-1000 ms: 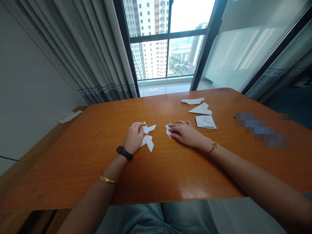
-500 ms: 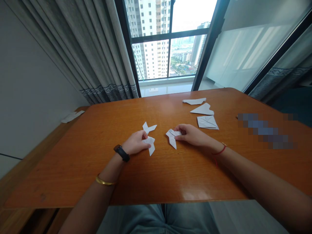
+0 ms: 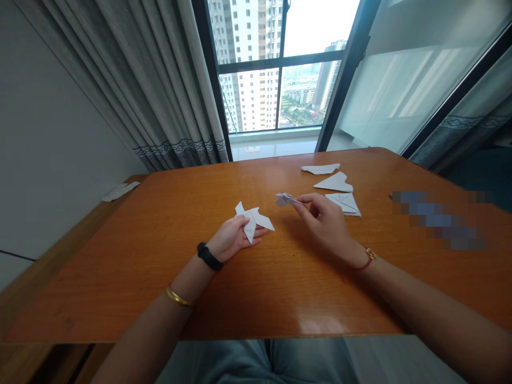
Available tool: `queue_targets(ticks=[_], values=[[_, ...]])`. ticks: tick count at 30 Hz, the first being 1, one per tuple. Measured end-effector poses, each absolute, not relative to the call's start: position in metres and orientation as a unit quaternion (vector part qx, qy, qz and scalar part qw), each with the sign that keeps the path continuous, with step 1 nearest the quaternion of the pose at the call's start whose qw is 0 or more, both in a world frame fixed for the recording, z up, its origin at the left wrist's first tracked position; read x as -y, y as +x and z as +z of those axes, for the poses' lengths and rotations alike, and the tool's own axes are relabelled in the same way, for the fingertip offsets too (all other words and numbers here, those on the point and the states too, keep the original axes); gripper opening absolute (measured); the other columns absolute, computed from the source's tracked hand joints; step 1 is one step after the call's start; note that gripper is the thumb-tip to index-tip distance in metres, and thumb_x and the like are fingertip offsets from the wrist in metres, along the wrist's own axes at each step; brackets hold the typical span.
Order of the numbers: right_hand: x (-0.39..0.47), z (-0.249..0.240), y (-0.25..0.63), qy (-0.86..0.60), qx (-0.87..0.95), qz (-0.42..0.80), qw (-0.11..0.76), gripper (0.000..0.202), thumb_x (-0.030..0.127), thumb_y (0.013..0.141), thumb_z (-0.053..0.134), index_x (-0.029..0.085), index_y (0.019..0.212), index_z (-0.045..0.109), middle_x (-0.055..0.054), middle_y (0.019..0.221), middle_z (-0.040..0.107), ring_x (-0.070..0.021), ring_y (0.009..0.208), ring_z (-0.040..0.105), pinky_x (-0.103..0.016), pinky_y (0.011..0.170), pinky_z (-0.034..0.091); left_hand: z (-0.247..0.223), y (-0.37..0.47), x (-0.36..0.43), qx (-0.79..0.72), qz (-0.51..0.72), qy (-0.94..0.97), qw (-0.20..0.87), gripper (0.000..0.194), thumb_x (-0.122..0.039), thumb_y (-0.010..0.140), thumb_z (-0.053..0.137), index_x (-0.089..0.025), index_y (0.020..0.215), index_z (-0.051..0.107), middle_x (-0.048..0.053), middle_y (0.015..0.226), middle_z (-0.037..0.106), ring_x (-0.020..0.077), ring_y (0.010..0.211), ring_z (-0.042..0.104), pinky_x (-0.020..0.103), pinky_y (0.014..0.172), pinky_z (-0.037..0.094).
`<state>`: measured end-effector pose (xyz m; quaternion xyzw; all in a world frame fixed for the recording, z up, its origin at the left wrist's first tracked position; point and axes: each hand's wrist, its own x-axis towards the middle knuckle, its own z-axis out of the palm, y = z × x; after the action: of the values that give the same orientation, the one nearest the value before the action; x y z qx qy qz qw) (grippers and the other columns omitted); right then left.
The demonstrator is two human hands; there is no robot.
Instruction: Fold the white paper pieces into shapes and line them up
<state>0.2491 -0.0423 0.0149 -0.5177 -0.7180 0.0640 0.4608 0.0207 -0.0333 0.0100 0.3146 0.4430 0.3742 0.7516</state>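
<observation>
Palm up, the left hand (image 3: 234,236) has its fingers clasping a pointed paper (image 3: 251,223); at its two o'clock, the right hand (image 3: 328,223) has its fingers pinching a folded paper (image 3: 285,199) over the bench (image 3: 256,288). Paper folds (image 3: 334,182) lie toward the bench's two o'clock.

The room is lit by daylight from the window (image 3: 280,101), where the sky is washed out. Soft shadows and a pale shine are cast on the desk (image 3: 224,298). Edges look stretched.
</observation>
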Motion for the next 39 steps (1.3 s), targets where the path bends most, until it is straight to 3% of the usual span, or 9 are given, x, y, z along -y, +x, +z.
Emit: queue_targets(ticks=[5, 9, 15, 19, 22, 24, 27, 33, 39], values=[[0.062, 0.014, 0.233, -0.391, 0.795, -0.199, 0.419, 0.024, 0.021, 0.09, 0.056, 0.024, 0.113, 0.064, -0.002, 0.083, 0.069, -0.0138, 0.069, 0.055, -0.029, 0.062, 0.034, 0.006, 0.037, 0.045, -0.359, 0.405, 0.29, 0.789, 0.03, -0.006, 0.084, 0.046, -0.017, 0.111, 0.053, 0.011, 0.108, 0.066, 0.0193, 0.094, 0.068, 0.031, 0.079, 0.053], [0.067, 0.01, 0.218, -0.394, 0.82, -0.253, 0.328, 0.023, 0.022, 0.092, 0.054, 0.023, 0.113, 0.063, -0.003, 0.081, 0.067, -0.0148, 0.067, 0.051, -0.031, 0.061, 0.029, 0.005, 0.046, 0.052, -0.317, 0.427, 0.308, 0.789, 0.032, -0.002, 0.077, 0.053, -0.018, 0.104, 0.056, 0.004, 0.094, 0.065, 0.0116, 0.081, 0.065, 0.026, 0.08, 0.051], [0.068, -0.004, 0.2, -0.456, 0.849, -0.072, 0.258, 0.028, 0.029, 0.093, 0.048, 0.018, 0.115, 0.061, -0.008, 0.091, 0.065, -0.0193, 0.08, 0.056, -0.03, 0.066, 0.037, -0.001, 0.05, 0.056, -0.308, 0.429, 0.369, 0.765, 0.026, -0.017, 0.077, 0.061, -0.018, 0.103, 0.055, 0.005, 0.102, 0.063, 0.0138, 0.088, 0.063, 0.026, 0.078, 0.051], [0.067, -0.007, 0.2, -0.441, 0.839, 0.111, 0.297, 0.033, 0.029, 0.09, 0.05, 0.019, 0.121, 0.053, -0.009, 0.1, 0.064, -0.0208, 0.085, 0.058, -0.033, 0.075, 0.044, -0.006, 0.049, 0.053, -0.336, 0.434, 0.404, 0.732, 0.034, -0.029, 0.077, 0.066, -0.019, 0.108, 0.055, 0.007, 0.107, 0.064, 0.0172, 0.096, 0.063, 0.029, 0.081, 0.051], [0.064, -0.006, 0.204, -0.411, 0.802, 0.245, 0.357, 0.038, 0.025, 0.089, 0.051, 0.02, 0.126, 0.043, -0.006, 0.094, 0.063, -0.0179, 0.078, 0.058, -0.032, 0.073, 0.047, -0.008, 0.046, 0.05, -0.355, 0.438, 0.414, 0.715, 0.046, -0.032, 0.074, 0.072, -0.019, 0.114, 0.053, 0.008, 0.11, 0.064, 0.0181, 0.098, 0.063, 0.03, 0.084, 0.051], [0.06, -0.004, 0.209, -0.415, 0.77, 0.262, 0.407, 0.037, 0.027, 0.089, 0.051, 0.02, 0.124, 0.042, -0.004, 0.089, 0.061, -0.0166, 0.073, 0.057, -0.031, 0.069, 0.047, -0.008, 0.045, 0.048, -0.365, 0.448, 0.414, 0.703, 0.05, -0.03, 0.073, 0.074, -0.018, 0.115, 0.052, 0.008, 0.111, 0.065, 0.0185, 0.095, 0.064, 0.031, 0.083, 0.051], [0.053, 0.001, 0.217, -0.492, 0.723, 0.173, 0.453, 0.038, 0.034, 0.083, 0.061, 0.019, 0.116, 0.051, -0.008, 0.097, 0.059, -0.0192, 0.081, 0.055, -0.033, 0.074, 0.045, -0.007, 0.042, 0.046, -0.359, 0.451, 0.414, 0.705, 0.049, -0.027, 0.074, 0.072, -0.017, 0.116, 0.05, 0.009, 0.112, 0.065, 0.0186, 0.09, 0.066, 0.033, 0.083, 0.051], [0.045, -0.001, 0.223, -0.468, 0.721, 0.397, 0.321, 0.027, 0.04, 0.089, 0.053, 0.017, 0.098, 0.062, -0.004, 0.088, 0.066, -0.0163, 0.076, 0.057, -0.029, 0.07, 0.043, -0.007, 0.044, 0.051, -0.359, 0.397, 0.496, 0.684, 0.045, -0.029, 0.079, 0.066, -0.018, 0.117, 0.046, 0.007, 0.105, 0.066, 0.0152, 0.083, 0.065, 0.028, 0.078, 0.05], [0.046, -0.005, 0.22, -0.457, 0.707, 0.393, 0.371, 0.027, 0.042, 0.087, 0.056, 0.018, 0.096, 0.065, -0.002, 0.083, 0.067, -0.0147, 0.071, 0.055, -0.026, 0.065, 0.041, 0.005, 0.031, 0.05, -0.414, 0.365, 0.653, 0.518, 0.042, -0.04, 0.09, 0.05, -0.018, 0.125, 0.043, 0.004, 0.095, 0.068, 0.0157, 0.082, 0.062, 0.027, 0.075, 0.046]])
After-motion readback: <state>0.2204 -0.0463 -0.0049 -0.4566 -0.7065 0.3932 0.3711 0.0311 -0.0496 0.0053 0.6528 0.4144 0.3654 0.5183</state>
